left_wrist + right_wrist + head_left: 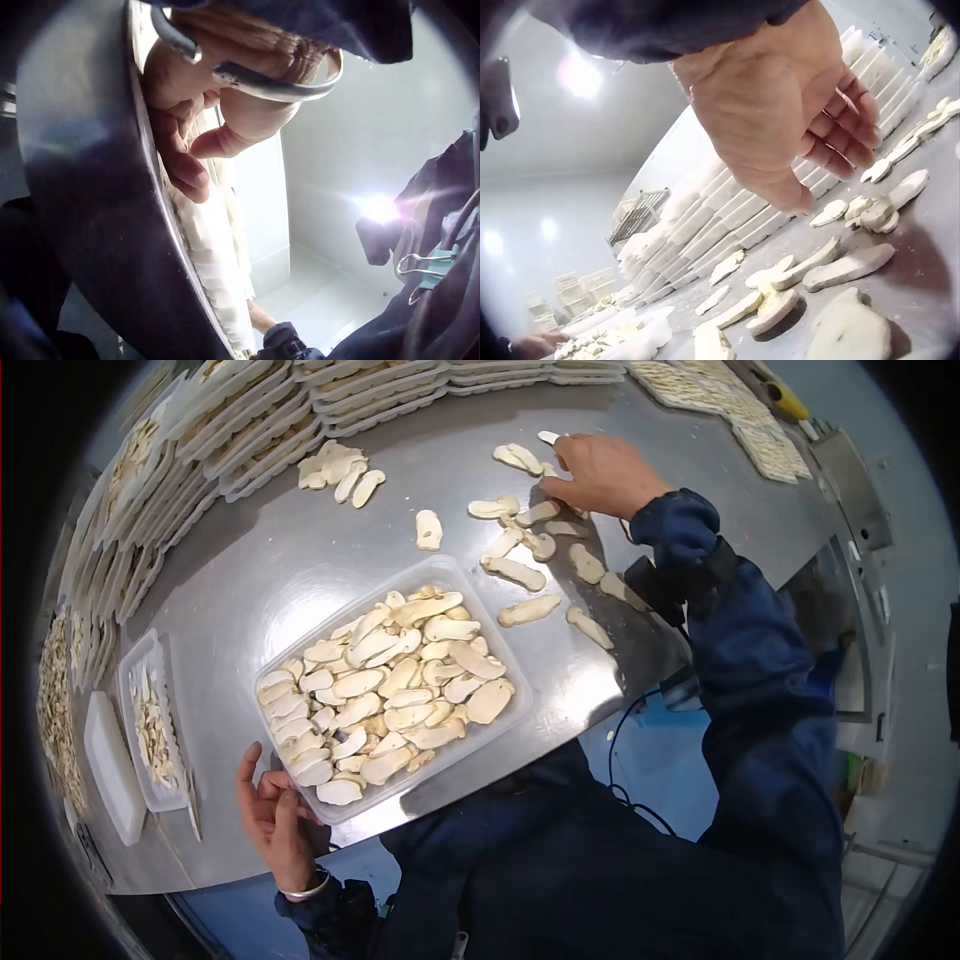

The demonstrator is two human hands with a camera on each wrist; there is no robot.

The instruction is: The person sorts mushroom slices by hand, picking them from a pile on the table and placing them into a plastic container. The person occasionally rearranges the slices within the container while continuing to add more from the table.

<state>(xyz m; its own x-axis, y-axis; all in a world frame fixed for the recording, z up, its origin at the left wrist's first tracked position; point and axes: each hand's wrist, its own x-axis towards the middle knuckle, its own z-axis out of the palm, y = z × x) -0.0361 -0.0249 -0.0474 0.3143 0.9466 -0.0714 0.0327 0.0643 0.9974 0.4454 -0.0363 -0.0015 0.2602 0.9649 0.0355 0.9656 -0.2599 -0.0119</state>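
Note:
A clear plastic tray [447, 573] filled with pale mushroom slices [384, 698] sits near the table's front edge in the head view. My left hand [280, 825] is at its front left corner, fingertips right by the wall and fingers loosely bent. The left wrist view shows the same hand [217, 105] at the metal table edge. At the far right, my right hand [610, 475] hangs over loose mushroom slices [515, 572]. In the right wrist view, that hand [787, 112] has a loosely bent palm with nothing in it, above a mushroom slice [850, 267].
Stacked trays [270, 440] of slices line the back and left of the metal table [230, 600]. A small pile of slices [332, 464] lies behind the tray. At the left stand a narrow tray [170, 660] and a white block [113, 765]. A patterned mat [765, 445] lies back right.

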